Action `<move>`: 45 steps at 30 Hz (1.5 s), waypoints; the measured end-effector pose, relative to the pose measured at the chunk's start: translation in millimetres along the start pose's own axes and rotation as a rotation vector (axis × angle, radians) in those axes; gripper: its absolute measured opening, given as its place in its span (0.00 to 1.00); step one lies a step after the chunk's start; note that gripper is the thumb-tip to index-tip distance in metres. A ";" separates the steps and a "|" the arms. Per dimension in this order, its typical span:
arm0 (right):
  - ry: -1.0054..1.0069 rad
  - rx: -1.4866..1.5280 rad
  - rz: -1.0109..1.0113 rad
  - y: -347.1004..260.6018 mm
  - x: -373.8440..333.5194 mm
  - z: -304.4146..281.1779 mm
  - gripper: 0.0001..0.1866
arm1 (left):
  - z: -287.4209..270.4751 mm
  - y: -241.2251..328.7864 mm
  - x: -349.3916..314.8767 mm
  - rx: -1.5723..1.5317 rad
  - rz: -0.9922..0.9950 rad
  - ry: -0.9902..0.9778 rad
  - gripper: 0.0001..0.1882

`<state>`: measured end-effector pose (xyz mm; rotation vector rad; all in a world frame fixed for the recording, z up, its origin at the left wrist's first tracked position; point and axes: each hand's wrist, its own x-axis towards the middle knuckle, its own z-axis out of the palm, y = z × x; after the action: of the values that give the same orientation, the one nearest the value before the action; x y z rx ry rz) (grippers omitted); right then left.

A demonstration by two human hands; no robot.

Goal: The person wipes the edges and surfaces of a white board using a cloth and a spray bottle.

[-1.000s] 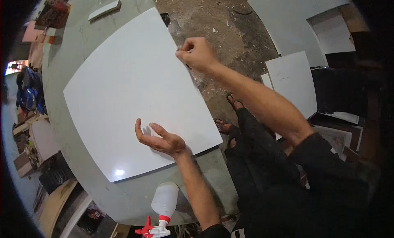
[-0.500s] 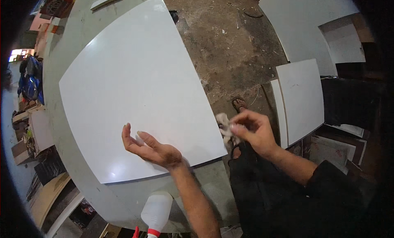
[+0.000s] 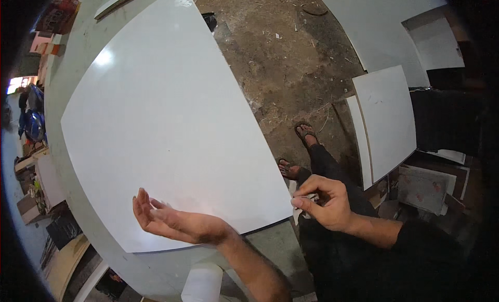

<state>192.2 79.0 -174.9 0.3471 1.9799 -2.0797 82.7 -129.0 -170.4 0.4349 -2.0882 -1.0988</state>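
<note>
A large glossy white panel (image 3: 171, 120) lies flat on a grey-green table (image 3: 78, 198). Over its near part hovers my left hand (image 3: 179, 221), palm turned up and fingers loosely curled apart, with nothing in it. Just off the panel's near right corner, my right hand (image 3: 327, 203) pinches a crumpled pale cloth (image 3: 297, 214) between thumb and fingers. The cloth hangs close to the panel's edge; whether it touches I cannot tell. A white plastic bottle (image 3: 202, 284) is by my left forearm, cut off by the lower edge.
A narrow white-topped strip (image 3: 114, 3) lies at the table's far end. To the right stand more white boards (image 3: 384, 120) and a larger pale sheet (image 3: 374, 26). The brown floor (image 3: 275, 57) carries scraps; two sandalled feet (image 3: 304, 133) show there. Clutter lines the left side.
My left hand has moved down and left over the panel. My right hand has come lower with the cloth, which now shows less. The view has shifted, cutting off the bottle's red-collared end.
</note>
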 end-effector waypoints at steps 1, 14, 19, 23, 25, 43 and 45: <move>0.014 0.036 0.015 1.4 -1.6 1.6 0.11 | -1.6 -2.2 -0.2 -0.004 0.004 0.006 0.27; 0.047 -0.078 -0.121 -4.4 -6.8 7.5 0.13 | -8.4 -4.7 3.3 0.012 -0.020 0.047 0.28; 0.146 -0.158 -0.279 11.6 -9.8 6.4 0.11 | -1.3 -9.9 -1.8 -0.015 -0.021 0.022 0.29; 0.224 -0.090 -0.266 3.6 -15.8 1.0 0.10 | -9.4 -10.0 3.6 -0.044 -0.050 0.058 0.27; 0.239 -0.056 -0.239 -3.0 -17.0 -1.3 0.10 | -11.1 -9.3 5.6 -0.083 -0.044 0.061 0.25; 0.253 -0.379 -0.264 -23.9 49.4 21.1 0.10 | -5.1 -4.9 -6.6 -0.158 -0.109 0.036 0.25; 0.254 -0.402 -0.378 -35.3 101.7 28.0 0.14 | -11.5 -6.0 -3.8 -0.119 -0.083 0.037 0.26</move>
<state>84.5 51.2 -174.8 0.1718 2.7316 -1.8311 93.5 -136.8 -172.7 0.4841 -1.9757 -1.2466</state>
